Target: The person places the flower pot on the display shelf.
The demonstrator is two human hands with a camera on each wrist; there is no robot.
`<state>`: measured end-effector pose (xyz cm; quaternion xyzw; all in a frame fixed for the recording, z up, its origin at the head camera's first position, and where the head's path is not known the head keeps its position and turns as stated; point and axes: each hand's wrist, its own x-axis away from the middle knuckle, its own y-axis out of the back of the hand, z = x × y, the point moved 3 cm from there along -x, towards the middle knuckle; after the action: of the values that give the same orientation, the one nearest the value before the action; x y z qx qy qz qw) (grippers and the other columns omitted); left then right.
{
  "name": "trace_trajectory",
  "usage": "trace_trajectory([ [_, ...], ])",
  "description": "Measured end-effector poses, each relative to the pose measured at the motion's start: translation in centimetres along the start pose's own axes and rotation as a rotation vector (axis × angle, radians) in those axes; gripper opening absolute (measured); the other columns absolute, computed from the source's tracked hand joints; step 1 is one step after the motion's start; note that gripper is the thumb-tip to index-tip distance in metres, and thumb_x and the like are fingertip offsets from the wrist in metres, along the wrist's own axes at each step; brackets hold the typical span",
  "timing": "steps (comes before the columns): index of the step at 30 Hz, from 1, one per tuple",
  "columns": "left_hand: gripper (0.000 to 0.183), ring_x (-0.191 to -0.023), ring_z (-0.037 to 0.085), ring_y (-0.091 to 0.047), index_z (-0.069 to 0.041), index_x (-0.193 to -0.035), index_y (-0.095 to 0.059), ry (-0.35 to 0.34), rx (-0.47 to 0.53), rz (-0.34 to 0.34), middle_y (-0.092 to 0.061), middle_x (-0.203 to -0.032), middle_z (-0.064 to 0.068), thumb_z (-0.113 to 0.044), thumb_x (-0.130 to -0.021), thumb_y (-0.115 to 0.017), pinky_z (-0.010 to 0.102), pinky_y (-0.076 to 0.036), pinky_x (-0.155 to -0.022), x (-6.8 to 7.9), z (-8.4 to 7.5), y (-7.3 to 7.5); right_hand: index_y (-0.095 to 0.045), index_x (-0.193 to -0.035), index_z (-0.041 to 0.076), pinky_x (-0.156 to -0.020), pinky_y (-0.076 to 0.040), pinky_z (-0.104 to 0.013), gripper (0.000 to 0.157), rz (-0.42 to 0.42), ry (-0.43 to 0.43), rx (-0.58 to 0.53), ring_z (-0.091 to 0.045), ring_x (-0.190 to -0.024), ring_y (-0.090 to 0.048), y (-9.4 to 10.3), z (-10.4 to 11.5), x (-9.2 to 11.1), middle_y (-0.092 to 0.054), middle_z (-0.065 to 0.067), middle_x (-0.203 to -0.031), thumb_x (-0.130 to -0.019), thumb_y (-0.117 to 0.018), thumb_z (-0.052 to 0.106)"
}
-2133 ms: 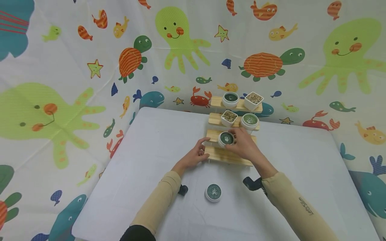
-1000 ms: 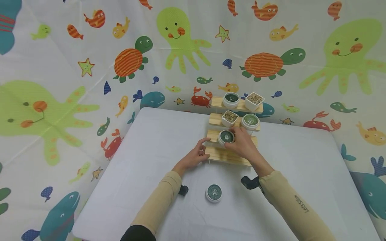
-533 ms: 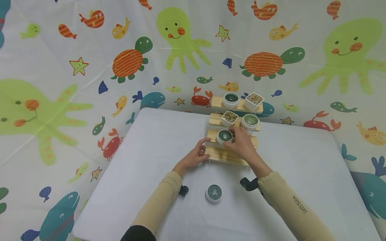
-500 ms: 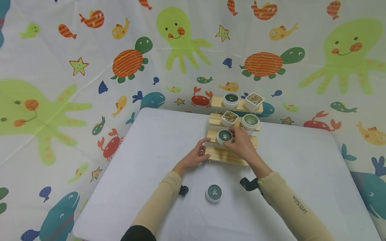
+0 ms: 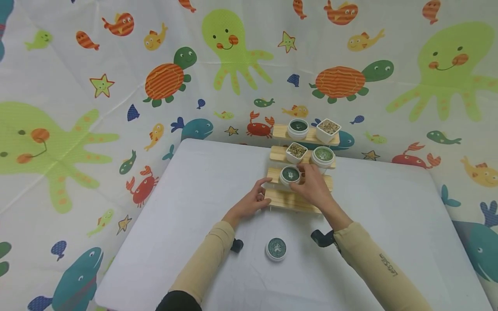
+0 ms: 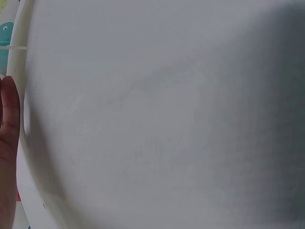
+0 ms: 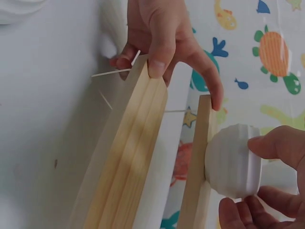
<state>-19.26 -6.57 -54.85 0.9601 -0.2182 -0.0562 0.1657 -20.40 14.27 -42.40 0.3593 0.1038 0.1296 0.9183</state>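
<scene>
A stepped wooden stand (image 5: 293,201) with several pale planks stands towards the back of the white table. At its left end my left hand (image 5: 250,201) grips it, thumb on the lowest plank and index finger at the edge of the plank above. My right hand (image 5: 312,185) holds a white round pot (image 5: 290,174) with a dark green top, upright on the second plank from the bottom. In the right wrist view this ribbed pot (image 7: 228,160) meets the plank with its base, thumb and fingers about its rim. The left wrist view shows mostly tabletop.
Behind are a square pot of grains (image 5: 297,152) and a green-topped round pot (image 5: 322,156). The top plank bears a dark-topped round pot (image 5: 298,128) and another square pot (image 5: 328,130). One more round pot (image 5: 276,249) stands near the front. A printed cloth (image 5: 241,65) hangs behind.
The pot in my right hand has shifted slightly left along the plank. My left hand has stayed in place on the stand.
</scene>
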Motion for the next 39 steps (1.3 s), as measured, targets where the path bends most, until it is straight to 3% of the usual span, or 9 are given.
trace_trajectory([
  [8, 0.067, -0.069, 0.012, -0.046, -0.031, -0.149, -0.021, 0.01, -0.028, -0.01, -0.043, -0.103, 0.009, -0.014, -0.097, -0.06, 0.026, -0.039, -0.063, 0.1, -0.1, 0.1, -0.046, -0.13, -0.012, -0.095, -0.044, -0.049, 0.062, -0.011, 0.02, 0.019, -0.04, -0.114, -0.049, 0.0, -0.5, 0.5, -0.044, -0.028, -0.127, -0.079, -0.075, 0.009],
  [20, 0.068, -0.068, 0.012, -0.047, -0.034, -0.149, -0.021, 0.01, -0.033, -0.003, -0.043, -0.103, 0.008, -0.015, -0.097, -0.06, 0.026, -0.04, -0.064, -0.2, 0.3, 0.1, -0.041, -0.137, -0.011, -0.1, -0.039, -0.054, 0.075, 0.035, -0.047, 0.058, -0.043, -0.123, -0.043, 0.3, -1.0, 1.3, -0.041, -0.03, -0.135, -0.082, -0.078, 0.022],
  [26, 0.068, -0.067, 0.012, -0.047, -0.032, -0.149, -0.021, 0.008, -0.02, 0.002, -0.044, -0.102, 0.008, -0.014, -0.097, -0.06, 0.026, -0.04, -0.063, -0.1, 0.2, 0.2, -0.038, -0.139, -0.01, -0.102, -0.037, -0.055, 0.074, 0.05, -0.035, 0.02, -0.045, -0.126, -0.042, 0.2, -1.5, 1.9, -0.036, -0.029, -0.139, -0.081, -0.078, 0.015],
  [33, 0.068, -0.067, 0.012, -0.047, -0.031, -0.151, -0.019, 0.001, -0.035, 0.007, -0.044, -0.103, 0.01, -0.014, -0.098, -0.059, 0.026, -0.04, -0.063, -0.1, 0.1, 0.1, -0.039, -0.135, -0.014, -0.098, -0.039, -0.055, 0.072, 0.094, -0.078, 0.054, -0.042, -0.117, -0.046, -0.3, -1.9, 3.2, -0.04, -0.03, -0.131, -0.082, -0.077, 0.018],
  [39, 0.069, -0.069, 0.015, -0.05, -0.033, -0.15, -0.019, 0.008, -0.019, 0.01, -0.044, -0.105, 0.011, -0.015, -0.098, -0.06, 0.028, -0.042, -0.064, -0.1, 0.2, 0.1, -0.04, -0.135, -0.014, -0.098, -0.04, -0.054, 0.074, 0.107, -0.065, 0.068, -0.042, -0.117, -0.045, -0.7, -1.6, 4.1, -0.041, -0.032, -0.131, -0.08, -0.078, 0.018],
])
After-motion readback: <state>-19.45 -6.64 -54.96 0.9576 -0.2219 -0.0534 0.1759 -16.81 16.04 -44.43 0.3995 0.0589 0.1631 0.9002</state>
